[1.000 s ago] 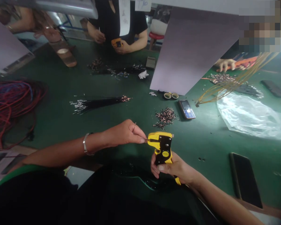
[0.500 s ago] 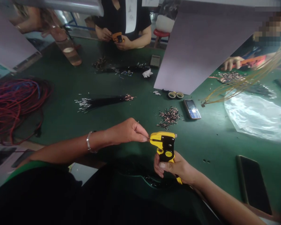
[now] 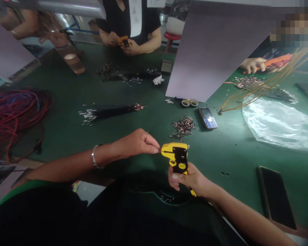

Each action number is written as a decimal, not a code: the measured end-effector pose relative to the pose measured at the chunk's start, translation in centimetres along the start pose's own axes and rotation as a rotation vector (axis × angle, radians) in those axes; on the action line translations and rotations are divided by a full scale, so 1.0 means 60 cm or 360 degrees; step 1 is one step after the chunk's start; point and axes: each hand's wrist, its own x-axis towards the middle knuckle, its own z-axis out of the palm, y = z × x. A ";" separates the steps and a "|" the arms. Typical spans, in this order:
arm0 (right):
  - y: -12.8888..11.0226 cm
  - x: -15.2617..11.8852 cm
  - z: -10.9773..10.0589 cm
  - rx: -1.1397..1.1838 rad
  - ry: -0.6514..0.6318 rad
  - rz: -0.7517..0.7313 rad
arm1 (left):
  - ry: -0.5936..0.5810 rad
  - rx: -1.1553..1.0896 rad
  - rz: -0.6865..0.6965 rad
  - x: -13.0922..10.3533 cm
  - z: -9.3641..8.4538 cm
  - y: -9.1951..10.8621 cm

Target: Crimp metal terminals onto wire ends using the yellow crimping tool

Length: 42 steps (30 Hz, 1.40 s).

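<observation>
My right hand (image 3: 192, 179) is wrapped round the handles of a yellow and black wire stripper (image 3: 181, 153), its jaws pointing left. My left hand (image 3: 141, 142), with a bracelet on the wrist, pinches a thin wire right at the stripper's nose; only a tiny reddish bit of that wire shows between fingertips and jaws. Beyond the hands lies a pile of short dark and coppery offcuts (image 3: 182, 127). Farther left rests a bundle of black wires (image 3: 113, 111), with silvery tips at its left end and bare copper at its right.
Red and blue cable coils (image 3: 15, 119) lie at left. A keypad phone (image 3: 207, 118), tape rolls (image 3: 190, 103), a plastic bag (image 3: 277, 123) and a smartphone (image 3: 277, 198) are on the right. A pale hanging panel (image 3: 210, 51) blocks part of the far side. Opposite, a co-worker holds an orange tool (image 3: 123, 41).
The whole view has shifted slightly, so everything appears a little farther left. Both hands keep their grips, and the stripper stays at my left fingertips.
</observation>
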 end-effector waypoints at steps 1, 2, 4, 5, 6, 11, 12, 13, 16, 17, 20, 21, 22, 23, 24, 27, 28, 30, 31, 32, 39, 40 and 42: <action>-0.001 0.000 0.000 -0.0009 0.0012 0.0005 | 0.0004 -0.0003 -0.0004 0.001 0.000 0.000; -0.002 0.001 0.000 -0.0023 0.0024 0.0010 | 0.0008 -0.0007 -0.0008 0.002 0.000 -0.001; -0.006 0.000 0.000 -0.0071 0.0033 0.0027 | 0.0017 -0.0016 -0.0013 0.003 0.000 -0.002; -0.008 0.000 0.000 -0.0098 0.0043 0.0039 | 0.0018 -0.0017 -0.0015 0.004 0.000 -0.002; -0.009 0.000 0.001 -0.0122 0.0057 0.0051 | 0.0017 -0.0017 -0.0016 0.004 0.000 -0.002; -0.007 0.002 0.000 -0.0217 0.0139 0.0061 | 0.0039 -0.0023 -0.0003 0.009 0.000 -0.004; -0.005 0.003 -0.001 -0.0212 0.0155 0.0057 | 0.0044 -0.0023 0.0003 0.010 0.000 -0.005; -0.003 0.006 -0.002 -0.0201 0.0169 0.0053 | 0.0054 -0.0024 0.0006 0.012 0.000 -0.004; 0.005 0.014 -0.006 -0.0190 0.0199 0.0034 | 0.0098 -0.0033 0.0002 0.019 -0.001 -0.003; 0.007 0.016 -0.008 -0.0201 0.0210 0.0025 | 0.0105 -0.0039 0.0000 0.021 -0.001 -0.003; 0.014 0.023 -0.012 -0.0246 0.0262 0.0016 | 0.0094 -0.0038 -0.0003 0.029 -0.004 -0.007; 0.016 0.024 -0.014 -0.0272 0.0277 0.0017 | 0.0094 -0.0031 -0.0003 0.031 -0.005 -0.010; 0.018 0.025 -0.015 -0.0306 0.0296 0.0015 | 0.0091 -0.0021 -0.0002 0.033 -0.007 -0.014; 0.020 0.026 -0.015 -0.0345 0.0321 0.0017 | 0.0087 -0.0010 0.0000 0.035 -0.008 -0.017; 0.021 0.027 -0.016 -0.0388 0.0351 0.0024 | 0.0082 0.0002 0.0002 0.037 -0.009 -0.020; 0.022 0.027 -0.014 -0.0508 0.0435 0.0073 | 0.0066 0.0053 -0.0006 0.038 -0.013 -0.024; 0.022 0.026 -0.014 -0.0546 0.0452 0.0079 | 0.0058 0.0075 -0.0008 0.037 -0.014 -0.023; 0.023 0.025 -0.012 -0.0616 0.0473 0.0054 | 0.0026 0.0114 -0.0002 0.035 -0.016 -0.020; 0.024 0.024 -0.011 -0.0645 0.0478 0.0036 | 0.0005 0.0126 0.0005 0.034 -0.017 -0.017; 0.024 0.024 -0.010 -0.0666 0.0485 0.0020 | -0.0014 0.0135 0.0010 0.034 -0.017 -0.015; 0.014 0.021 -0.011 -0.0510 0.0392 0.0055 | -0.0044 0.0157 -0.0001 0.041 -0.023 -0.011; 0.010 0.020 -0.012 -0.0424 0.0354 0.0055 | -0.0046 0.0142 0.0009 0.042 -0.023 -0.011; 0.000 0.016 -0.013 -0.0228 0.0275 0.0048 | -0.0050 0.0112 0.0051 0.041 -0.022 -0.009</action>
